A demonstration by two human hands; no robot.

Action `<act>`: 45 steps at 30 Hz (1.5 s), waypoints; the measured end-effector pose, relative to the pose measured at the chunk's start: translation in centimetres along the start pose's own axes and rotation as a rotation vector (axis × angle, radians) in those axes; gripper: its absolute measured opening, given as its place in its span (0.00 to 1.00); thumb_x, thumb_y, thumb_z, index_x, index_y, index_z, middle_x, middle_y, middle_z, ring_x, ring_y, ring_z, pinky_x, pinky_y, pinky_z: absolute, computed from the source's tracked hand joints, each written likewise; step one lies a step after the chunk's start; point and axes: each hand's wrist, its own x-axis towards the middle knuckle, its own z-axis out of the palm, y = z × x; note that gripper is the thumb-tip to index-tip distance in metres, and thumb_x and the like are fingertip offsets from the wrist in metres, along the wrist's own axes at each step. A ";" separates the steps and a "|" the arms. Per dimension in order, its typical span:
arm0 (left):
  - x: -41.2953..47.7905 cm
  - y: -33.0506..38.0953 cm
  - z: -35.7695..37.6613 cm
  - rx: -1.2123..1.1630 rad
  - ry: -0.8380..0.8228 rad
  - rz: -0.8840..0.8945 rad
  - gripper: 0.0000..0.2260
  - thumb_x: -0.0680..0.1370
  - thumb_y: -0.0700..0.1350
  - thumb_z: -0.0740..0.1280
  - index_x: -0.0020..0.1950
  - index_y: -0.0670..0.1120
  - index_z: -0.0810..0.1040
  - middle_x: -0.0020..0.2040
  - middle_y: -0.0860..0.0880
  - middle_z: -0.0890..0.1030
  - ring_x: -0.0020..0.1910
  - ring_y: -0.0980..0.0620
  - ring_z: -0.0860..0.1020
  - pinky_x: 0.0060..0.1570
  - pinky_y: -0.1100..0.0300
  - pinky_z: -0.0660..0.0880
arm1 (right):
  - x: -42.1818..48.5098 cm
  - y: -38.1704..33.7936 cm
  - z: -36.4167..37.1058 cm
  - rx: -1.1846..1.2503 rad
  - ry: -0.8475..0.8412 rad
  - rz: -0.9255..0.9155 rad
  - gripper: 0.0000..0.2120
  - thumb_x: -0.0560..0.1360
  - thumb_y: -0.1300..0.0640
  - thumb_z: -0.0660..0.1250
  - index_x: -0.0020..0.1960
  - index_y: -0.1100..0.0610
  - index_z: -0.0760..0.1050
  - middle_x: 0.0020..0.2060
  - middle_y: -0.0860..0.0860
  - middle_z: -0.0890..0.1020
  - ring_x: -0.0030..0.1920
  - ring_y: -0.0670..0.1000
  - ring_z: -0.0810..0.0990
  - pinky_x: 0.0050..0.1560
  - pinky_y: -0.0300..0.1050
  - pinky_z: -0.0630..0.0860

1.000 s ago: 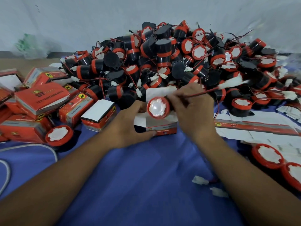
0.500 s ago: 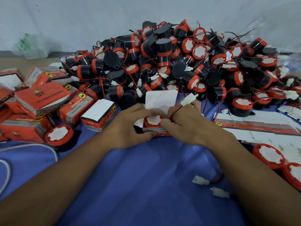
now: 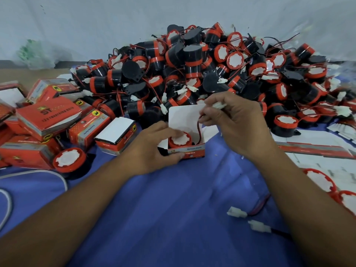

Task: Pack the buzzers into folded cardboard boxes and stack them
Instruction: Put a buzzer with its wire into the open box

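Fingertips [image 3: 212,100] of the right hand [image 3: 238,124] pinch the white connector [image 3: 219,106] just above the open box [image 3: 192,151], and the red-and-black wire [image 3: 199,130] runs from it down into the box. The left hand [image 3: 152,151] grips the box from its left side, thumb along the front wall and fingers resting on the buzzer [image 3: 180,140], which sits inside with its white face up. The step looks like tucking the lead away: it would go best folded into the gap to the right of the buzzer, connector last, so that nothing rides over the rim when the tall white flap [image 3: 183,116] at the back comes down. The left hand should hold firm, since light cardboard is likely to tip. The box stands on a blue cloth [image 3: 173,199]. Behind it rises a big heap of buzzers [image 3: 192,74], to its left lie packed boxes [image 3: 48,116], and to its right flat box blanks [image 3: 316,151]. Nearer than the box and to its right lie two loose connectors [image 3: 237,211]. A pale wall [image 3: 115,20] closes the view behind the heap.
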 end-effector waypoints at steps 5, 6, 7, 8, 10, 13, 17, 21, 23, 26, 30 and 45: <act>0.0 0.4 0.0 0.009 -0.019 0.026 0.22 0.72 0.44 0.78 0.64 0.42 0.79 0.56 0.51 0.75 0.56 0.53 0.76 0.55 0.60 0.75 | -0.4 0.3 1.3 -0.327 -0.108 0.000 0.04 0.80 0.58 0.67 0.52 0.55 0.72 0.40 0.52 0.84 0.37 0.49 0.82 0.38 0.47 0.77; 0.0 0.4 0.0 0.011 -0.017 0.028 0.22 0.72 0.44 0.78 0.63 0.42 0.79 0.56 0.51 0.75 0.56 0.53 0.76 0.55 0.60 0.75 | -0.5 0.3 1.6 -0.375 -0.147 0.000 0.05 0.80 0.58 0.67 0.53 0.55 0.71 0.39 0.53 0.83 0.37 0.52 0.80 0.36 0.51 0.76; 0.0 0.5 0.0 0.004 -0.014 0.024 0.22 0.72 0.44 0.78 0.64 0.43 0.80 0.56 0.51 0.75 0.56 0.54 0.76 0.56 0.61 0.74 | -0.5 0.3 1.9 -0.438 -0.197 -0.005 0.05 0.80 0.58 0.66 0.54 0.56 0.71 0.38 0.53 0.82 0.36 0.55 0.78 0.36 0.53 0.75; -0.1 0.6 0.0 -0.004 -0.009 0.020 0.22 0.71 0.44 0.78 0.64 0.43 0.79 0.56 0.52 0.75 0.56 0.55 0.75 0.56 0.63 0.73 | -0.5 0.3 2.2 -0.508 -0.249 -0.015 0.05 0.80 0.58 0.65 0.56 0.56 0.73 0.37 0.53 0.80 0.36 0.56 0.76 0.37 0.53 0.75; 0.0 0.6 0.0 -0.002 -0.003 0.016 0.23 0.71 0.44 0.78 0.65 0.42 0.79 0.55 0.52 0.75 0.55 0.55 0.75 0.57 0.64 0.73 | -0.5 0.4 2.6 -0.628 -0.299 -0.048 0.08 0.81 0.57 0.64 0.59 0.54 0.78 0.39 0.53 0.80 0.40 0.55 0.74 0.45 0.51 0.72; 0.1 0.6 0.0 0.011 -0.002 0.015 0.23 0.71 0.44 0.78 0.64 0.41 0.80 0.55 0.51 0.76 0.55 0.53 0.76 0.56 0.65 0.72 | -0.2 0.5 2.1 -0.753 -0.287 -0.152 0.12 0.81 0.58 0.63 0.60 0.53 0.82 0.47 0.53 0.81 0.50 0.57 0.71 0.54 0.49 0.65; 0.0 0.4 0.1 0.029 0.003 0.032 0.23 0.71 0.44 0.79 0.64 0.39 0.79 0.57 0.48 0.77 0.56 0.51 0.76 0.56 0.66 0.71 | -0.2 0.6 1.4 -0.792 -0.370 -0.089 0.14 0.83 0.50 0.59 0.59 0.49 0.83 0.44 0.47 0.70 0.48 0.51 0.62 0.49 0.45 0.55; 0.0 0.2 0.3 0.035 -0.004 0.046 0.24 0.71 0.45 0.79 0.65 0.42 0.79 0.55 0.52 0.75 0.54 0.55 0.75 0.55 0.68 0.71 | -0.4 0.1 1.7 -0.730 -0.319 -0.086 0.10 0.81 0.53 0.63 0.53 0.50 0.83 0.38 0.44 0.69 0.43 0.49 0.64 0.51 0.50 0.65; 0.0 0.0 0.3 0.039 -0.007 0.042 0.24 0.71 0.47 0.78 0.65 0.44 0.79 0.54 0.55 0.72 0.53 0.58 0.73 0.54 0.71 0.68 | -0.5 -0.4 2.0 -0.658 -0.247 -0.055 0.07 0.79 0.55 0.65 0.52 0.54 0.82 0.38 0.46 0.75 0.40 0.49 0.70 0.48 0.48 0.71; 0.0 -0.3 0.4 0.048 -0.016 0.049 0.24 0.72 0.48 0.78 0.66 0.45 0.78 0.55 0.52 0.74 0.53 0.55 0.74 0.53 0.65 0.72 | -0.6 -1.1 2.3 -0.633 -0.253 0.007 0.10 0.78 0.56 0.67 0.58 0.54 0.83 0.46 0.49 0.83 0.47 0.51 0.79 0.47 0.43 0.72; 0.0 -0.4 0.6 0.049 -0.009 0.076 0.25 0.71 0.49 0.78 0.66 0.43 0.78 0.56 0.47 0.76 0.55 0.52 0.76 0.52 0.59 0.76 | -0.4 -1.5 2.3 -0.858 -0.377 -0.015 0.15 0.81 0.57 0.61 0.63 0.47 0.80 0.41 0.49 0.78 0.41 0.53 0.73 0.47 0.49 0.64; 0.2 -0.3 0.8 0.107 -0.005 0.148 0.23 0.72 0.50 0.77 0.63 0.40 0.80 0.52 0.42 0.78 0.51 0.43 0.78 0.47 0.48 0.76 | -0.7 -1.2 2.8 -0.665 -0.303 0.224 0.09 0.79 0.61 0.62 0.47 0.61 0.81 0.37 0.55 0.81 0.37 0.56 0.75 0.40 0.53 0.76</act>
